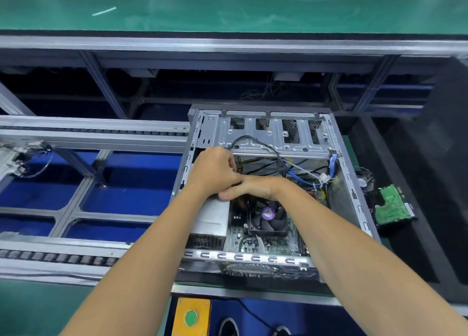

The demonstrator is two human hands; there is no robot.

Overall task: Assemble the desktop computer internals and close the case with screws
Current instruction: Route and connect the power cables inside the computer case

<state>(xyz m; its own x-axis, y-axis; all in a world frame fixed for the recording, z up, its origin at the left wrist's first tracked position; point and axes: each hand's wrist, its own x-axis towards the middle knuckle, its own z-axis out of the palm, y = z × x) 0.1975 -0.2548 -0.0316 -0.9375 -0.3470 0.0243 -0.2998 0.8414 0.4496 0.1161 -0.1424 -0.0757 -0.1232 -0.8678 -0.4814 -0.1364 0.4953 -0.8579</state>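
Note:
An open grey computer case (352, 183) lies on its side with both my hands inside it. My left hand (214, 171) is at the case's upper left, with its fingers curled around a bundle of black cables (255, 140) below the drive cage (273, 135). My right hand (250, 187) reaches leftward just under it, over the silver power supply (211, 219); its fingertips are hidden and what they hold cannot be seen. The two hands touch. Below them sit the black CPU fan (268, 216) and the green motherboard (266, 244).
Blue data cables (331, 168) and white connectors hang at the case's right inner side. A hard drive with a green circuit board (391, 206) lies outside, to the right. Conveyor rails (88, 133) run on the left. A yellow box with a green button (191, 316) is near me.

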